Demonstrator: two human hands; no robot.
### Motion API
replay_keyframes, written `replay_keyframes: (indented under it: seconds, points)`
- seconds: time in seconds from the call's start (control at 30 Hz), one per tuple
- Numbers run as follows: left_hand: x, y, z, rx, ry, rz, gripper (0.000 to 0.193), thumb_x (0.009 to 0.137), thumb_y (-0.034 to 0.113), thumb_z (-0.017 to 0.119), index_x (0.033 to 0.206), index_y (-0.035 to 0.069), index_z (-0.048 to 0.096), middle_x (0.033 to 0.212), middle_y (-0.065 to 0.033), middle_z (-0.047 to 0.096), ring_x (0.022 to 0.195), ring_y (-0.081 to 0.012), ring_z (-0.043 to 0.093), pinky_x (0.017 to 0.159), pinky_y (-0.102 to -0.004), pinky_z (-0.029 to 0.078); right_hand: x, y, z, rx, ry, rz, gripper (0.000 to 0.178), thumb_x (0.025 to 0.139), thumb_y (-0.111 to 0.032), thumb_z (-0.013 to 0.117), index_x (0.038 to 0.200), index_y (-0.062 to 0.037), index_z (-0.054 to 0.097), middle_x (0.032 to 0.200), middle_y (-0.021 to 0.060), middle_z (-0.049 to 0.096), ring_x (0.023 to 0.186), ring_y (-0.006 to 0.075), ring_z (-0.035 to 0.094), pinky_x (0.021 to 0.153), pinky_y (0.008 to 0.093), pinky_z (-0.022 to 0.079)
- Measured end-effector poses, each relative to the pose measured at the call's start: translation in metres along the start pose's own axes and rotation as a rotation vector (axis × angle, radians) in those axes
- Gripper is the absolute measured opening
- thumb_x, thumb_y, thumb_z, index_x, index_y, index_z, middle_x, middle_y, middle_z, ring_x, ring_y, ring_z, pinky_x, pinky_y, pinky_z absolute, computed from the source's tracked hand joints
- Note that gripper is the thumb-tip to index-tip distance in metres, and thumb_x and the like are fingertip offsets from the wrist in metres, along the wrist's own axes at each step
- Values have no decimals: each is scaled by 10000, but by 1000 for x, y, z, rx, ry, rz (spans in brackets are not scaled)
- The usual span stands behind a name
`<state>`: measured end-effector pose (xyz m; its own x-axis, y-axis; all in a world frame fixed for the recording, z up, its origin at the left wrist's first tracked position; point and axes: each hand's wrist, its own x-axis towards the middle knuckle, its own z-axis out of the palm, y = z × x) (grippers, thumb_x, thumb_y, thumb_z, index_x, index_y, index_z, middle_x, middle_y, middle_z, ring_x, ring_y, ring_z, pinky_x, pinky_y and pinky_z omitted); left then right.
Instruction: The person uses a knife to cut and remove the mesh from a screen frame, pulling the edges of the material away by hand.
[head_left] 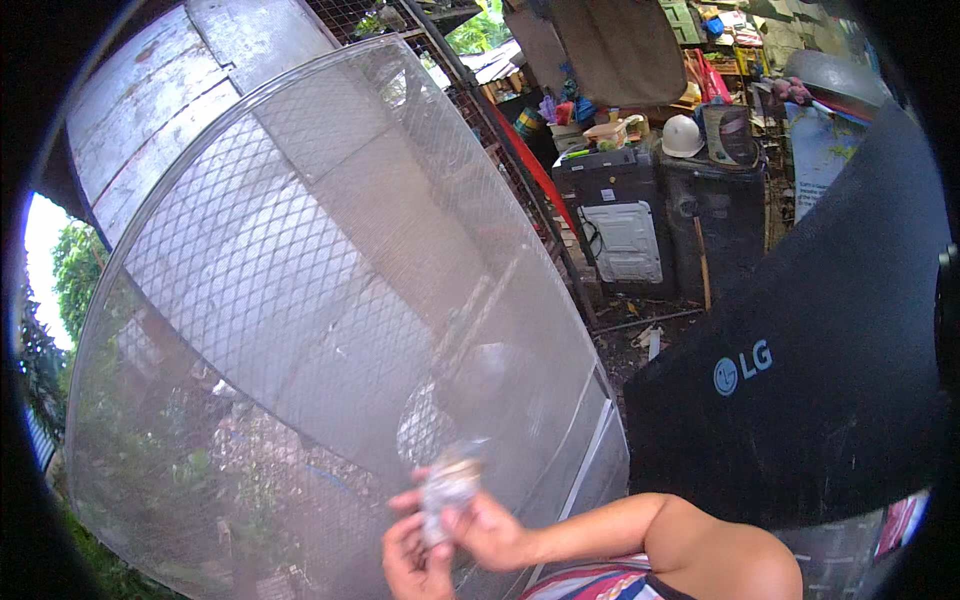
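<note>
Item, one right hand (pixel 490 530), near: we record it pinching a small crumpled whitish bundle (pixel 450 490), thumb pressed on the near face, the wrist nearly straight. Its bare forearm (pixel 600 530) enters from the right, the elbow bent sharply and held out at the near right. Item, one left hand (pixel 412 565), nearer and just to the left: fingers curled, thumb raised, closed on the bundle's lower end. Further fingertips show along the bundle's left side; we cannot tell for certain to which hand they belong. The bundle stands roughly upright between the two hands, tan at its upper end, blurred; its material we cannot tell. Item, a striped garment (pixel 590 580), near, below the right forearm. Item, one large curved-edged panel (pixel 330 480) with a mesh-like pattern, just beyond the hands and spreading left; whether the bundle touches it we cannot tell. Item, one large black panel (pixel 790 430) with a pale emblem, right, tilted. Item, grey metal sheeting (pixel 150 90), far left, with greenery (pixel 80 270) beside it. Item, one dark cabinet (pixel 605 185) with a white panel (pixel 622 243) on its front, far right. Item, one white helmet (pixel 682 136), right of it, and a wooden stick (pixel 702 265) leaning below. Item, one brown cloth (pixel 625 50), hanging, far. Item, one red bag (pixel 712 80), far right.
</note>
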<state>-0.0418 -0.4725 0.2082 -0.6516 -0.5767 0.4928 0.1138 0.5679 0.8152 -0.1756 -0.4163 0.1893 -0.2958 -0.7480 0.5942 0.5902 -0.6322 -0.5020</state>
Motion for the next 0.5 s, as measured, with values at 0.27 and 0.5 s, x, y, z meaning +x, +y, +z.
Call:
replay_keyframes:
  seconds: [0.27, 0.5]
  points:
    - [232, 183, 45, 1389, -24, 1263, 705, 780, 352, 741, 1354, 33, 487, 1288, -149, 579, 1124, -323, 572, 990, -433, 419, 6, -130, -159, -380, 505, -278, 475, 990, -280, 522, 1357, -112, 272, 945, 118, 623, 671, 142, 611, 629, 275, 522]
    - [418, 269, 66, 1797, 525, 724, 699, 929, 652, 401, 1356, 107, 497, 1254, -209, 598, 1195, -364, 553, 1007, -458, 420, -27, -103, -209, -518, 573, -157, 505, 956, -163, 571, 1385, -87, 316, 1048, 61, 611, 787, 95, 580, 660, 258, 498]
